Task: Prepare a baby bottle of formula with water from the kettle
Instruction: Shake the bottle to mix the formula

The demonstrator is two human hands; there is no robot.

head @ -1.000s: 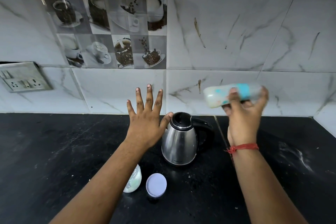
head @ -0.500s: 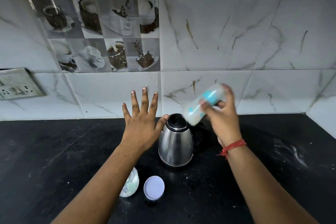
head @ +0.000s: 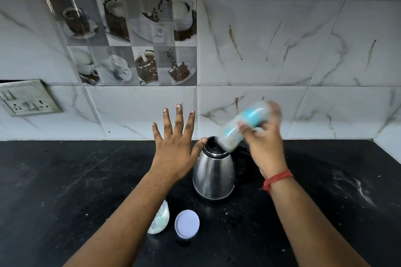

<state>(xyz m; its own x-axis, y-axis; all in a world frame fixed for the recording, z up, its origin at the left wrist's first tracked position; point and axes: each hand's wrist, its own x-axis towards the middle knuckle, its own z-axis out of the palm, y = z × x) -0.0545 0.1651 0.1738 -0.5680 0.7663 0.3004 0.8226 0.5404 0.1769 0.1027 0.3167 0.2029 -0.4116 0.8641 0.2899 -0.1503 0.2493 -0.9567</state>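
The bottle [head: 240, 127], blurred and tilted, is gripped in the right hand [head: 265, 143] above the kettle [head: 213, 172]. The left hand [head: 175, 147] hovers with fingers spread, holding nothing, left of the kettle.

The left hand [head: 175, 147] is held out flat, fingers spread (palm down); the right hand [head: 265, 145] is raised, fingers curled, motion-blurred.

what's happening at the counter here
A person is making a baby bottle of formula. The right hand grips the bottle, tilted and motion-blurred above the steel kettle, apparently being shaken. The left hand is held open with fingers spread, its thumb by the kettle's top. A round lid and a small clear cap lie on the black counter.
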